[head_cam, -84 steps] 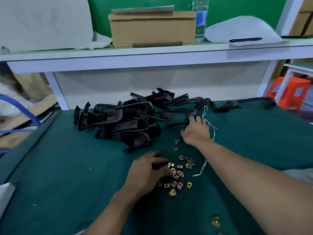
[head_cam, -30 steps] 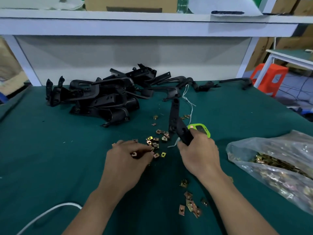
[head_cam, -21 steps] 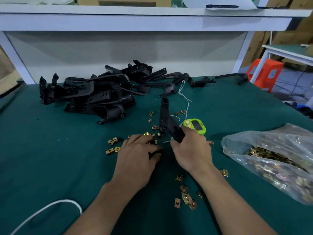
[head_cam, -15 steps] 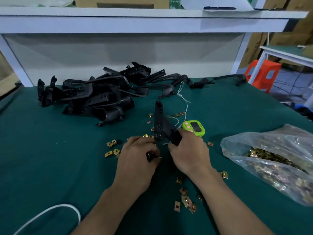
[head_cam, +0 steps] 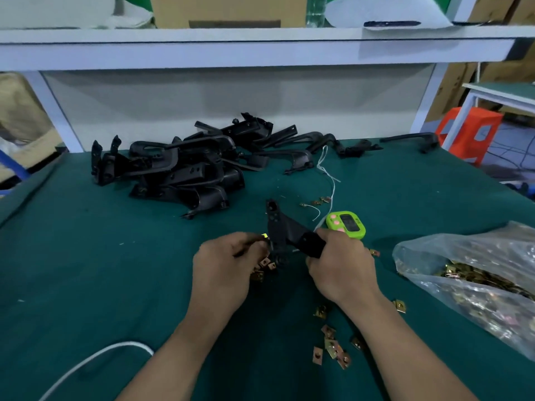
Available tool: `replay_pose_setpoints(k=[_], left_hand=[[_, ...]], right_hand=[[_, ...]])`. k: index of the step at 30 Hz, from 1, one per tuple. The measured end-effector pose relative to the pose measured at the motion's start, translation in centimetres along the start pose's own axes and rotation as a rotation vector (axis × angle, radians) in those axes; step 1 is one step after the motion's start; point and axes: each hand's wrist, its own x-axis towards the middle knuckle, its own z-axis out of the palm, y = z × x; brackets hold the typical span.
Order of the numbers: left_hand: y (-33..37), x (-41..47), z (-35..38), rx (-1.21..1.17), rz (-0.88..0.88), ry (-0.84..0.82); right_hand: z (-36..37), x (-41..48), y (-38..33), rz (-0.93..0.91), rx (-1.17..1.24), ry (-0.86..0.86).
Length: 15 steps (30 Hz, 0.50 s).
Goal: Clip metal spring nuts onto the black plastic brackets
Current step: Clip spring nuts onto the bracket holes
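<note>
Curling over the near-left part of the green mat (head_cam: 72, 256), a white cable (head_cam: 86, 361) lies loose. Farther back, a heap of black brackets (head_cam: 179, 172) sits tangled near the table's rear edge. On the shelf above, a cardboard box (head_cam: 228, 10) shows only its front, its contents hidden.

At centre the left hand (head_cam: 225, 270) has its fingers curled, pinching a spring nut (head_cam: 264, 235) against the left edge of a single bracket (head_cam: 278, 227). A few more nuts (head_cam: 265, 266) show just under those fingers; whether they are held or lie on the mat cannot be told. The right hand (head_cam: 341, 270) grips the bracket's thick lower end, holding it tilted above the mat with its narrow end pointing away.

Just behind that hand lies a green timer (head_cam: 346, 224). Loose nuts (head_cam: 333, 347) are scattered near the right forearm. At far right a clear plastic bag (head_cam: 428, 250) lies slumped on its side, holding a large mass of brass-coloured nuts (head_cam: 474, 280).
</note>
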Motion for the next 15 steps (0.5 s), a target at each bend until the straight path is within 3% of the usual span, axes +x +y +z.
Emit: replay_pose_setpoints(k=[9, 15], left_hand=[[0.26, 0.35, 0.43, -0.547, -0.273, -0.006], [0.38, 0.83, 0.52, -0.647, -0.321, -0.062]], right_hand=[[-0.12, 0.23, -0.07, -0.018, -0.057, 0.016], [-0.15, 0.39, -0.21, -0.032, -0.098, 0.012]])
